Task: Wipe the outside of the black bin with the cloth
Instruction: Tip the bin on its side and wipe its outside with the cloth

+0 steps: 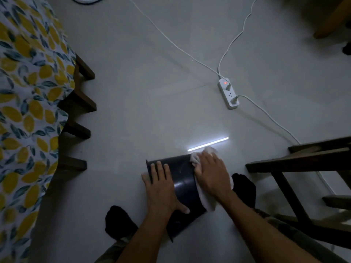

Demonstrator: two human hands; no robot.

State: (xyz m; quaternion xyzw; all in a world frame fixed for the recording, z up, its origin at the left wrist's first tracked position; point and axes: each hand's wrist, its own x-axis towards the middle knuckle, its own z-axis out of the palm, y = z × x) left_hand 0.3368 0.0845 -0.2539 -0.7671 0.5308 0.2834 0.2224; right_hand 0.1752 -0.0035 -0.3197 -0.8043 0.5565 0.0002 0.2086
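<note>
- Head view: the bin (185, 186) lies on its side on the floor (152, 103), between my socked feet.
- My left hand (161, 188) lies flat on the bin, fingers spread.
- My right hand (212, 173) presses the cloth (206, 201) flat against the bin's right side.

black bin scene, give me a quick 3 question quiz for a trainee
1. True or false: the black bin stands upright on the floor.
2. Which hand presses the white cloth on the bin?
A. left hand
B. right hand
C. neither
3. Fill in: the power strip on the floor has a lit ____ light.

Key:
1. False; it lies on its side between the person's feet.
2. B; the left hand lies flat on the bin, steadying it.
3. Red/orange.
</note>
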